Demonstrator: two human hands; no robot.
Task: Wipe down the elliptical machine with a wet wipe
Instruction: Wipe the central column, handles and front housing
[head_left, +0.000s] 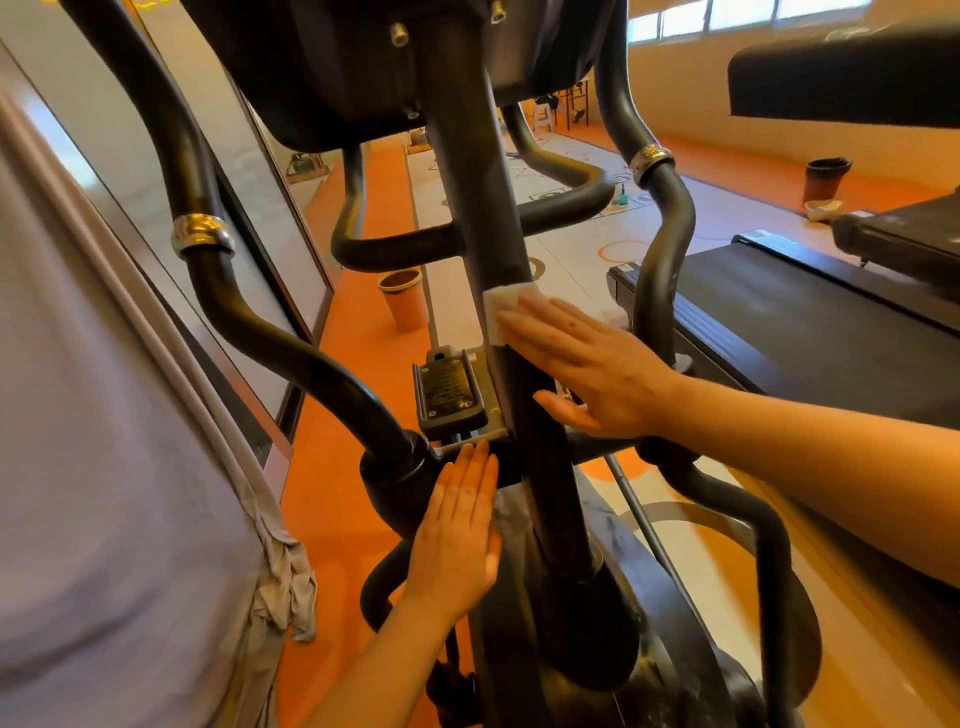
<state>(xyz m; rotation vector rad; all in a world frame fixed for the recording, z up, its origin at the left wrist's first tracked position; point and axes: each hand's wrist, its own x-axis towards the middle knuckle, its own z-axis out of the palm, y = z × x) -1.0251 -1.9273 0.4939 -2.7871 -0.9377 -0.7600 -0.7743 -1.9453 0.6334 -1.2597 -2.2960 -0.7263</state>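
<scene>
Black elliptical machine (483, 171) fills centre frame: console underside at top, central upright post running down to a dusty, streaked flywheel housing (639, 561). Curved moving handlebars either side, each with a chrome sensor band (203, 235). Treadmill (810, 322) just to the right, belt dark. Orange and pale patterned gym floor (337, 467) behind; the printed markings on it are too small to read. Orange bin (404, 299) on the floor left of the post, dark bin (826, 179) far right by the wall. Right hand (587, 364) flat against the right side of the post, fingers straight and close together, thumb out below, pressing a white wet wipe (503, 306) onto the post; wipe sits under the fingertips and wraps the post's front face. Left hand (460, 535) flat on the housing just below the crossbar, fingers straight and pressed together, holding nothing. Black label plate (451, 387) on a grey bracket left of the post: embossed text present, not legible.
</scene>
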